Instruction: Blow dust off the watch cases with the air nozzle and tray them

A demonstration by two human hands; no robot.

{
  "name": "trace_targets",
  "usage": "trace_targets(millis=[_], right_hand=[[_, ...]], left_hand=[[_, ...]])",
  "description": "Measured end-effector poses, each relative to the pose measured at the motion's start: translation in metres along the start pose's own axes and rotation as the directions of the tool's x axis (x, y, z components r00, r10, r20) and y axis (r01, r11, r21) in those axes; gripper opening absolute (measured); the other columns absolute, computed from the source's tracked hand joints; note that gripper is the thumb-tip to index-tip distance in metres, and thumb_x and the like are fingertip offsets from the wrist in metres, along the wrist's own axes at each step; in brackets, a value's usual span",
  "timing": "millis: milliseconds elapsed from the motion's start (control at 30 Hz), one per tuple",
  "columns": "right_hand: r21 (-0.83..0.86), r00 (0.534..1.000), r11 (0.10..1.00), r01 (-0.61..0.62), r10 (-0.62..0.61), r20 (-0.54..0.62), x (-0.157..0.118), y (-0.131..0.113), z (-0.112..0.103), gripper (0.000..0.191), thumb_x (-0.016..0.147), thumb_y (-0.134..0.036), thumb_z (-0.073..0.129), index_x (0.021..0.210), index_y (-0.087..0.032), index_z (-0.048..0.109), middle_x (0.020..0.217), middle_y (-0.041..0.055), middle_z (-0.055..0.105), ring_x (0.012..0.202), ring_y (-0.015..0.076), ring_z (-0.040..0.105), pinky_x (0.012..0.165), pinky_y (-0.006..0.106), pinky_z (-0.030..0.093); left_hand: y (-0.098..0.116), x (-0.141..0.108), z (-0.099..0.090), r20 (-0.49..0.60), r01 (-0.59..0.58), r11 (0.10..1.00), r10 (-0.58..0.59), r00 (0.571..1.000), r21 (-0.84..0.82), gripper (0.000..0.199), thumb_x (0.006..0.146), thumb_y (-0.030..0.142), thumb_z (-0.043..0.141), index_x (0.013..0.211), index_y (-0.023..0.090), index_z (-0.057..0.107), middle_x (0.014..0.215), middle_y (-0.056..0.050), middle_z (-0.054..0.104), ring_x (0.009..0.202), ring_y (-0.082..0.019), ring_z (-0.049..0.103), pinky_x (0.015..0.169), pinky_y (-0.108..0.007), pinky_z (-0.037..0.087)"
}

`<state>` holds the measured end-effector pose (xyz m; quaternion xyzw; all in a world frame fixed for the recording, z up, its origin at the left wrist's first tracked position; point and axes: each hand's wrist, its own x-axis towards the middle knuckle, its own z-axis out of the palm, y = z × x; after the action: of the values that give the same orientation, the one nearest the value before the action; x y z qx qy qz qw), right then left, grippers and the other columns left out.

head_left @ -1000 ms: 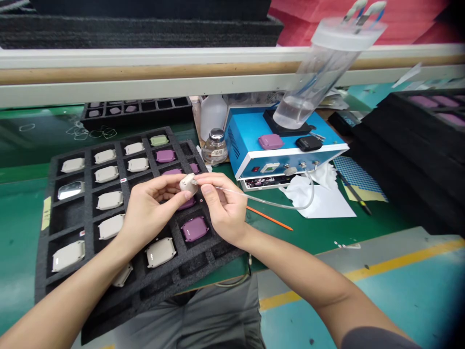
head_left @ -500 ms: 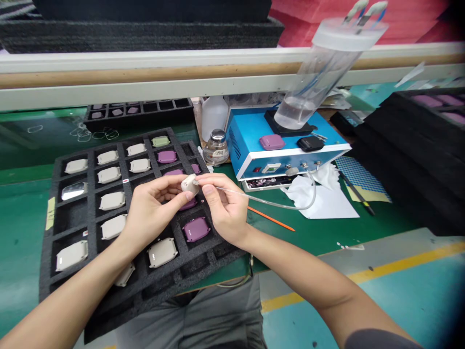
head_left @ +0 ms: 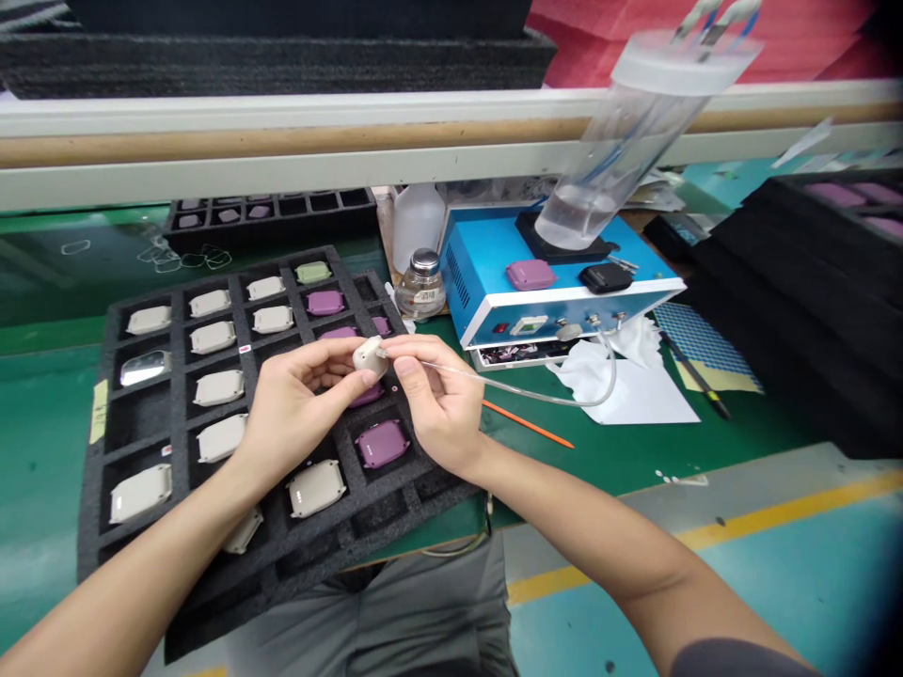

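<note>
Green workbench (head_left: 42, 451), left fingers (head_left: 345, 377) pinching beige case (head_left: 371, 356), right fingers (head_left: 410, 369) pinching clear tube (head_left: 508, 387), glass-bottle label (head_left: 423, 297) unreadable

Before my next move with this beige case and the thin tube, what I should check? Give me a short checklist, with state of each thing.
1. Beige plastic case firmly held: ok, pinched in the left hand.
2. Clear tube tip seated in the case: cannot tell, the right hand's fingers hide it.
3. Tube free of kinks: ok, it curves smoothly to the blue box.
4. Tube clear of the orange pen-like stick: ok, they look apart.
5. Liquid in the clear cylinder: ok, a clear layer shows at its bottom.
6. Reading on the box's display: cannot tell, too small.
</note>
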<state>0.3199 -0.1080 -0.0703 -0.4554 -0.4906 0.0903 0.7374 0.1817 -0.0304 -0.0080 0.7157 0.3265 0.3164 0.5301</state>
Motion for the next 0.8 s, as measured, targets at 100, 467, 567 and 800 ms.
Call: trace_targets(millis=[100,467,567,800], right_hand=[[0.003,1.000,1.000,-0.010,0.010,0.002,0.0001,0.0002,-0.0002,0.014,0.101,-0.026,0.059,0.102,-0.023,0.073,0.105,0.0066,0.075,0.103,0.0197,0.071,0.093,0.038,0.060],[-0.013,1.000,1.000,-0.024,0.024,0.003,-0.0004,-0.0010,-0.0002,0.014,0.101,-0.027,0.059,0.101,-0.023,0.073,0.104,0.0069,0.075,0.102,0.0200,0.072,0.092,0.039,0.061],[-0.024,0.999,0.999,-0.032,0.032,0.003,-0.0001,-0.0013,-0.0003,0.015,0.101,-0.028,0.058,0.101,-0.023,0.073,0.104,0.0071,0.075,0.102,0.0201,0.072,0.092,0.039,0.061],[0.028,1.000,0.999,-0.020,0.020,0.009,-0.0011,-0.0016,-0.0005,0.014,0.100,-0.022,0.060,0.103,-0.023,0.073,0.105,0.0074,0.074,0.103,0.0192,0.071,0.093,0.037,0.060]], left_hand=[[-0.0006,0.0001,-0.0004,0.005,0.004,1.000,-0.004,1.000,-0.009,0.039,0.074,0.033,0.088,0.108,0.015,0.080,0.095,-0.007,0.081,0.081,-0.018,0.074,0.079,-0.029,0.062],[-0.0005,-0.0004,0.0003,0.011,0.027,0.999,-0.027,1.000,-0.030,0.040,0.072,0.034,0.088,0.107,0.016,0.080,0.096,-0.008,0.081,0.083,-0.020,0.074,0.080,-0.032,0.062],[0.0003,-0.0007,0.0001,0.005,0.033,0.999,-0.033,0.999,-0.022,0.041,0.072,0.035,0.089,0.107,0.016,0.080,0.096,-0.008,0.081,0.083,-0.020,0.074,0.079,-0.032,0.062],[0.0017,-0.0007,-0.0003,0.011,0.034,0.999,-0.034,0.999,-0.013,0.041,0.073,0.035,0.088,0.108,0.015,0.080,0.095,-0.007,0.081,0.082,-0.020,0.074,0.079,-0.031,0.062]])
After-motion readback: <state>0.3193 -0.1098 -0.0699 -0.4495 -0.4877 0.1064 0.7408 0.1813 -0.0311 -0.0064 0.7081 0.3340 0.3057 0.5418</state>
